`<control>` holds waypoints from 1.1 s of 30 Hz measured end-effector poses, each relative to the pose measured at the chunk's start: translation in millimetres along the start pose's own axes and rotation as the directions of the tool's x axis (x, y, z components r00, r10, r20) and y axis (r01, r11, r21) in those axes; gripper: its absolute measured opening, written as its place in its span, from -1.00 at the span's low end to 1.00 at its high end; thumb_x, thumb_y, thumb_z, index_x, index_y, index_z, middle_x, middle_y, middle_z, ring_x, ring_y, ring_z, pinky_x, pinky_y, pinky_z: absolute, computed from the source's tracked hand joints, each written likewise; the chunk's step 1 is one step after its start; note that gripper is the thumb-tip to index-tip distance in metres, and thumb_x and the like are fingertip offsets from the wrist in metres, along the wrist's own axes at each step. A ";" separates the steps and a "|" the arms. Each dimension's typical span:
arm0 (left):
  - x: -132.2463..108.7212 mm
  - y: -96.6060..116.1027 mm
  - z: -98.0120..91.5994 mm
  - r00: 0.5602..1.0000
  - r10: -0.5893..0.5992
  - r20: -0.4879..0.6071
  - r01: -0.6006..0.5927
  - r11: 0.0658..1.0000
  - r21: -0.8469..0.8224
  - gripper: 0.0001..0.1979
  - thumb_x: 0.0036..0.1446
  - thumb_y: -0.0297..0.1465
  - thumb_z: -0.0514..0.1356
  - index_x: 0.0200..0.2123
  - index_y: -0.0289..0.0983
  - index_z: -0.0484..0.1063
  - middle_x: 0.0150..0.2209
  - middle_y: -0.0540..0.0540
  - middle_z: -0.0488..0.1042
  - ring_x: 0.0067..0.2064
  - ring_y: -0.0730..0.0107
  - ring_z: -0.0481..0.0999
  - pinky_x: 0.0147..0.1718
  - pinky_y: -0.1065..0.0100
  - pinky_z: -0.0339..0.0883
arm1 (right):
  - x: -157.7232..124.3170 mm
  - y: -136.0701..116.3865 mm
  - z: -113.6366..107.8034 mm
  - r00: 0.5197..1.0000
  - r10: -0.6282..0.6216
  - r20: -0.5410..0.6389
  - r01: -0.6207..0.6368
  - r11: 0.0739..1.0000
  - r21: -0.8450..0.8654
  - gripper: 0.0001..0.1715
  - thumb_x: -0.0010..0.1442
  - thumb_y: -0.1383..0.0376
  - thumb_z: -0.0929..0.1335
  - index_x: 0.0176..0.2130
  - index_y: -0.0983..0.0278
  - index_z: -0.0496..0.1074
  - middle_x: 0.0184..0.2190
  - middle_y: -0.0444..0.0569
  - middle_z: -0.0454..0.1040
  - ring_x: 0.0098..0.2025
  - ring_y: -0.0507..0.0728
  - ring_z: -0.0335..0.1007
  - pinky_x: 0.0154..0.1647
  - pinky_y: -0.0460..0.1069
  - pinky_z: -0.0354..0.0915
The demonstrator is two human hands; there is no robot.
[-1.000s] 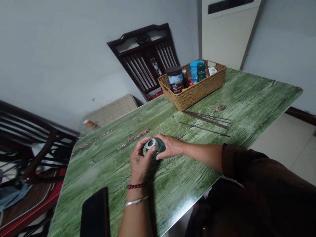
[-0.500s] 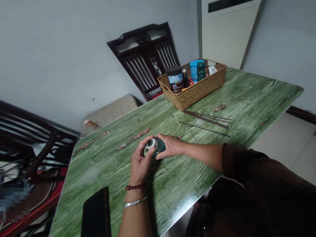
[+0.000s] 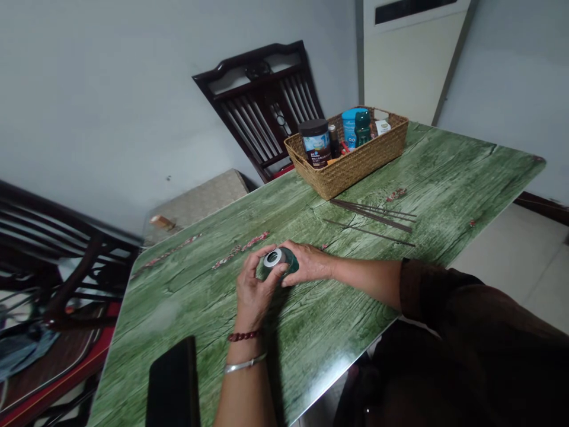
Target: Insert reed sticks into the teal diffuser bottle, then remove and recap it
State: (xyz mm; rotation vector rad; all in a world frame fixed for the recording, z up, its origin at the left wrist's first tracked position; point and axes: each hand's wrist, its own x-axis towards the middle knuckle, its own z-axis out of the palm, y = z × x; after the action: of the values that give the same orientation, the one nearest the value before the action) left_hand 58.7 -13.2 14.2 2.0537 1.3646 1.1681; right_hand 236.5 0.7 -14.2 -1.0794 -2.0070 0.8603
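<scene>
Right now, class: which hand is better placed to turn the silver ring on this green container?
Left, probably: the left hand curls against the silver ring, while the right hand clasps the far end of the green body.

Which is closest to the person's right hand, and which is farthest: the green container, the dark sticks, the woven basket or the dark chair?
From the right hand, nearest first:
1. Round green container: touching, under the fingers.
2. Thin dark sticks: ahead and to the right.
3. Woven basket: ahead, beyond the sticks.
4. Dark wooden chair: farthest, beyond the basket, to its left.
</scene>
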 end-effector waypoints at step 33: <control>-2.4 6.1 -8.9 0.993 0.114 0.005 -0.114 0.993 0.027 -0.40 0.09 -0.10 0.33 0.16 -0.16 0.36 0.04 -0.19 0.46 0.09 0.04 0.45 0.17 -0.06 0.24 | 1.3 0.2 0.8 1.000 0.026 -0.014 -0.026 0.999 0.022 -0.18 -0.10 0.12 0.56 0.07 0.22 0.25 -0.10 -0.02 0.48 -0.08 0.22 0.46 -0.15 0.02 0.28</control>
State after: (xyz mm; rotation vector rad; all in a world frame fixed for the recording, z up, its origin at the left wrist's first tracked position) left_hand 54.4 -18.9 22.6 2.1771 1.2825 1.1986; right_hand 235.3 1.7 -14.4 -1.0988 -1.9709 0.8837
